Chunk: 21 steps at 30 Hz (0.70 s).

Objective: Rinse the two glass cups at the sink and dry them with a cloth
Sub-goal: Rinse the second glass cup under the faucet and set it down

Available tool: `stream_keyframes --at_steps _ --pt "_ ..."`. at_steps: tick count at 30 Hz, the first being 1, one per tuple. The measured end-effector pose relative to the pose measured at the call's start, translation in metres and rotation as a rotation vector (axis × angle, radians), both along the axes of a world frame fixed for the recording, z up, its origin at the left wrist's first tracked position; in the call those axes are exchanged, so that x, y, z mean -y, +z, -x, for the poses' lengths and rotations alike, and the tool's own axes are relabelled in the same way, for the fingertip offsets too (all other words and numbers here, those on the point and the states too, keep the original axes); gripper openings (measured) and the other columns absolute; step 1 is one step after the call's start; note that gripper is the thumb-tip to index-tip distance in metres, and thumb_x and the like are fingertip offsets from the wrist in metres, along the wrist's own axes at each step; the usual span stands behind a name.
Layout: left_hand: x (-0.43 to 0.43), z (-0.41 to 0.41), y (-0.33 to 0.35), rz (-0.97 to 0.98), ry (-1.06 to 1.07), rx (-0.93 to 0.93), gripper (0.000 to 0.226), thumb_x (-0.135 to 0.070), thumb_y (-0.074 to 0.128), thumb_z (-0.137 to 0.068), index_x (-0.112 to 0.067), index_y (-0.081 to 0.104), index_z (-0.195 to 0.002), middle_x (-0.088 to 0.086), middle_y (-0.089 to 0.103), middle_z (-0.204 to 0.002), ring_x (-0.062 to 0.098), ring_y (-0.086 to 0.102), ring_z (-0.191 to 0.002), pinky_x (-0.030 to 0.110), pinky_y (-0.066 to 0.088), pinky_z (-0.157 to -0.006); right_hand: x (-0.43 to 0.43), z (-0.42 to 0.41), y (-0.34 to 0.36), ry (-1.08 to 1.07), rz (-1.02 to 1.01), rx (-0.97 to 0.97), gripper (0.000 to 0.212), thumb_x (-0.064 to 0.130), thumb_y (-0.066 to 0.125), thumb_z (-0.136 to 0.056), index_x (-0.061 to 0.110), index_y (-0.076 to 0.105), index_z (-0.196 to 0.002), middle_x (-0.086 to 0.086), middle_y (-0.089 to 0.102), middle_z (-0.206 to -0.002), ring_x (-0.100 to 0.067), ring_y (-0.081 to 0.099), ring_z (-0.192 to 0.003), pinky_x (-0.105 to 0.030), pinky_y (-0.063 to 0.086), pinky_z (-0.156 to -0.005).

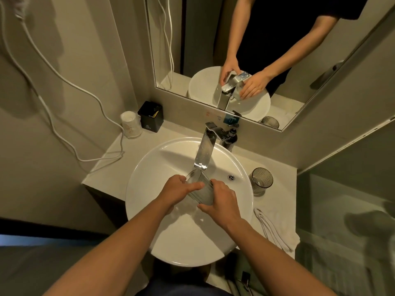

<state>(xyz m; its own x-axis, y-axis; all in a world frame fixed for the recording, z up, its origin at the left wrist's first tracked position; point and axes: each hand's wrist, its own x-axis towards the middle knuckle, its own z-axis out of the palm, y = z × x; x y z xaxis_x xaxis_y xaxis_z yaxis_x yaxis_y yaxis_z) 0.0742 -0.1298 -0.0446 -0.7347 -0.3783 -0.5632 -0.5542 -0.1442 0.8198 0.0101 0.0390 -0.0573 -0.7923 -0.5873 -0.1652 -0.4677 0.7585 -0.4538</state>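
Observation:
I hold a ribbed glass cup [199,189] tilted over the round white sink [145,178], its mouth right under the chrome faucet [204,151] spout. My left hand [178,189] grips the cup near its rim, thumb across the side. Around its base wraps my right hand [221,199]. A second ribbed glass cup [262,180] stands upright on the counter to the right of the sink. A white cloth [275,228] with dark stripes lies on the counter at the front right.
Behind the faucet stand a dark soap bottle [233,137] and the mirror [267,50]. At the back left are a black box [151,116], wrapped paper cups [130,124] and a white cord [70,116] running down the wall.

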Motion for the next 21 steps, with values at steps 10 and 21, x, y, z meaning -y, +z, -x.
stream_keyframes --at_steps 10,21 --pt "0.007 0.009 0.006 0.052 -0.018 0.001 0.039 -0.037 0.092 -0.064 -0.012 0.062 -0.063 -0.006 0.055 -0.059 0.012 0.053 -0.06 0.03 0.042 -0.063 -0.002 0.012 0.005 0.072 -0.011 0.047 0.095 0.052 0.081 -0.073 0.02 0.037 -0.15 -0.001 0.052 -0.144 -0.022 0.051 -0.13 -0.038 0.039 -0.111" --pt "0.02 0.01 0.008 0.041 -0.205 0.076 0.061 -0.044 0.091 -0.051 -0.006 0.065 -0.091 0.01 0.066 -0.083 0.016 0.061 -0.075 0.038 0.052 -0.077 -0.004 0.012 0.002 0.057 -0.019 0.074 0.088 0.051 0.082 -0.071 0.021 0.042 -0.144 0.0 0.054 -0.137 -0.022 0.052 -0.123 -0.035 0.037 -0.109"
